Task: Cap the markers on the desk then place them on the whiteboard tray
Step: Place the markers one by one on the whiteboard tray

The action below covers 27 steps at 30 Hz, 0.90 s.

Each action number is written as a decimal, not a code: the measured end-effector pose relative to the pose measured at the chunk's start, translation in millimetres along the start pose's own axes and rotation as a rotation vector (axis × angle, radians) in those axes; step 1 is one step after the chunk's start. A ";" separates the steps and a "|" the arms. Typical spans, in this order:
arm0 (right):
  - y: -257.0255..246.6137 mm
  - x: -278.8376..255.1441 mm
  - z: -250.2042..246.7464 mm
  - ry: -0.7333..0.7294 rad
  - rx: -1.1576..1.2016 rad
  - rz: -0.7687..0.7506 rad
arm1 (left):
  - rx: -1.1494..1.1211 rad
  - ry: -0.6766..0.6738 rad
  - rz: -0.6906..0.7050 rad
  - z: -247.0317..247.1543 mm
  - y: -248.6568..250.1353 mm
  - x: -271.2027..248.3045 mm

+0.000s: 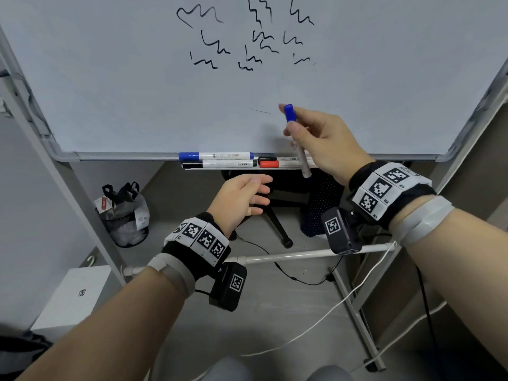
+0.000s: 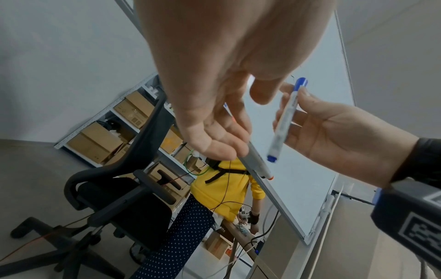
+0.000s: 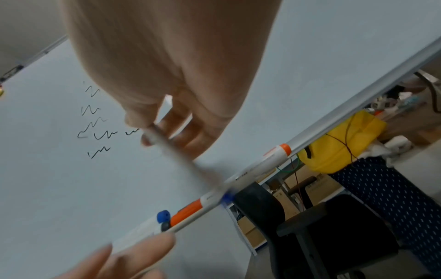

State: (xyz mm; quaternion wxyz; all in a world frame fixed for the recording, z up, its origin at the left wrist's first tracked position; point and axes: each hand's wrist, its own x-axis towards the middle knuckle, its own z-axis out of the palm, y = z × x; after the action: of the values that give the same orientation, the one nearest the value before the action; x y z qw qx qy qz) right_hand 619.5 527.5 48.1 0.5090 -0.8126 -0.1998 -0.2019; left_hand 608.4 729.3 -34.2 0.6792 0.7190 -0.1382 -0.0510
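Note:
My right hand (image 1: pixel 310 133) holds a capped blue marker (image 1: pixel 296 138) nearly upright in front of the whiteboard (image 1: pixel 137 92), cap up, just above the right part of the tray (image 1: pixel 288 168). The same blue marker (image 2: pixel 285 120) shows in the left wrist view, and blurred (image 3: pixel 181 160) in the right wrist view. My left hand (image 1: pixel 242 199) hangs below the tray, fingers relaxed and empty. On the tray lie a capped blue marker (image 1: pixel 217 155), a black one (image 1: pixel 220 164) and a red-capped one (image 1: pixel 277 163).
Black scribbles (image 1: pixel 247 37) cover the upper whiteboard. Behind the board stand an office chair (image 2: pixel 124 198) and a person in a yellow top (image 2: pixel 224 188). A bag (image 1: pixel 123 215) and a white box (image 1: pixel 74 295) sit on the floor at left. Cables (image 1: pixel 302 279) run under the stand's crossbar (image 1: pixel 302 254).

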 end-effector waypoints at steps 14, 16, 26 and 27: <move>31.5 12.4 12.3 -0.003 -0.440 -0.007 | -0.018 0.080 -0.052 1.2 -13.7 13.4; 35.2 11.8 13.5 -0.025 -0.474 -0.024 | -0.010 0.087 -0.056 1.0 -15.4 13.4; 54.1 15.3 19.8 0.007 -0.511 -0.060 | -0.021 0.102 -0.068 -0.7 -18.3 12.6; 53.7 14.7 19.0 0.006 -0.511 -0.067 | -0.023 0.103 -0.066 -1.0 -18.2 12.7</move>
State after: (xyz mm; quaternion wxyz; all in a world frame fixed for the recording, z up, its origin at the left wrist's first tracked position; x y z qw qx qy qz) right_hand 662.6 524.9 8.2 0.2806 -0.9072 -0.1674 -0.2651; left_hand 623.2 727.6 -50.7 0.6916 0.7170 -0.0789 -0.0377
